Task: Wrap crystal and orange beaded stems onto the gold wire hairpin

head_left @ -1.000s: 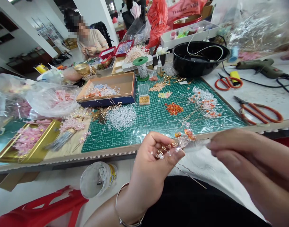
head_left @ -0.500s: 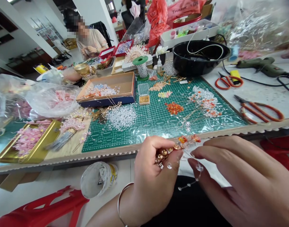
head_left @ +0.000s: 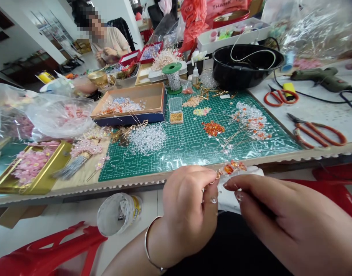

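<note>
Over my lap, my left hand [head_left: 190,211] is closed on a gold-coloured ornament with orange and clear beads [head_left: 229,168]; its gold part is mostly hidden by my fingers. One clear bead [head_left: 213,199] shows against my left thumb. My right hand [head_left: 291,214] is just to the right, thumb and forefinger pinching a thin beaded wire with a clear bead [head_left: 239,197] at the thumb tip. Beyond my hands, on the green cutting mat [head_left: 176,161], lie orange beads [head_left: 213,128], clear beads [head_left: 147,138] and wired bead sprays [head_left: 252,120].
Pliers [head_left: 316,132], small red-handled scissors [head_left: 281,96] and a glue gun [head_left: 322,78] lie at the right. A black basin [head_left: 246,67] and cardboard box [head_left: 129,105] stand behind. Below are a bucket [head_left: 118,214] and a red stool [head_left: 55,245]. A person [head_left: 109,46] sits across.
My left hand has turned, hiding more of the gold part. My right fingers have moved closer to the ornament, and the dangling beaded end no longer shows below them.
</note>
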Demonstrator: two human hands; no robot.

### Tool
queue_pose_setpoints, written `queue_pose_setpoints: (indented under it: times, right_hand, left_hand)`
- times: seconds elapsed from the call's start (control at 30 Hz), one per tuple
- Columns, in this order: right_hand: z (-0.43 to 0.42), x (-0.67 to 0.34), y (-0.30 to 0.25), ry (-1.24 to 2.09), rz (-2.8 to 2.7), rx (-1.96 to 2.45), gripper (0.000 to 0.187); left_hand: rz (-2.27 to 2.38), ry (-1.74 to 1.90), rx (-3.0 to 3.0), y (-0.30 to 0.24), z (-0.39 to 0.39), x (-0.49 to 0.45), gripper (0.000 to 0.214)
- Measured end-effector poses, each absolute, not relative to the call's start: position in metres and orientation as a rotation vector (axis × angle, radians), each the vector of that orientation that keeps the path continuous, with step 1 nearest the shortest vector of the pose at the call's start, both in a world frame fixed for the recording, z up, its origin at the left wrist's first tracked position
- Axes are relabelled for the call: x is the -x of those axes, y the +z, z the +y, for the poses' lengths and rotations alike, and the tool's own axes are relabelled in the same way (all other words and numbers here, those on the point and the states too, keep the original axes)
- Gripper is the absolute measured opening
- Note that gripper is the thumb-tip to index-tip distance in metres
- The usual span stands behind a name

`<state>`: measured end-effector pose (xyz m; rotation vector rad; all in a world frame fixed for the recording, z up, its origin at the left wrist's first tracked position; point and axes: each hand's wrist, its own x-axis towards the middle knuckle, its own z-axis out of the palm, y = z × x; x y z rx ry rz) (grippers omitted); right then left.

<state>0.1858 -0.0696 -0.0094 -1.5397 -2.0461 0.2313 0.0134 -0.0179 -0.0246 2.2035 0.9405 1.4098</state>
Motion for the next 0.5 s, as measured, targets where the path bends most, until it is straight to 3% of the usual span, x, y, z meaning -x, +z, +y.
queue_pose_setpoints:
  times: [0.2, 0.37, 0.5]
  right_hand:
    - [-0.0701, -0.1809, -0.0057, 0.384, -2.126, 1.425, 0.023]
    - [-0.0651, -0.1781, -0.0078, 0.182, -2.160, 1.272, 0.022]
    - [-0.0652, -0.1762, -0.0100, 0.078, -2.175, 1.263, 0.018]
  left_hand:
    - [0.974, 1.333, -2.087, -0.0260, -0.0226, -0.0137, 0.019]
    - [1.131, 1.118, -1.701, -0.0230, -0.0236, -0.0157, 0.008]
    - [1.007, 0.994, -1.155, -0.0290, -0.0180, -0.0178, 0.016]
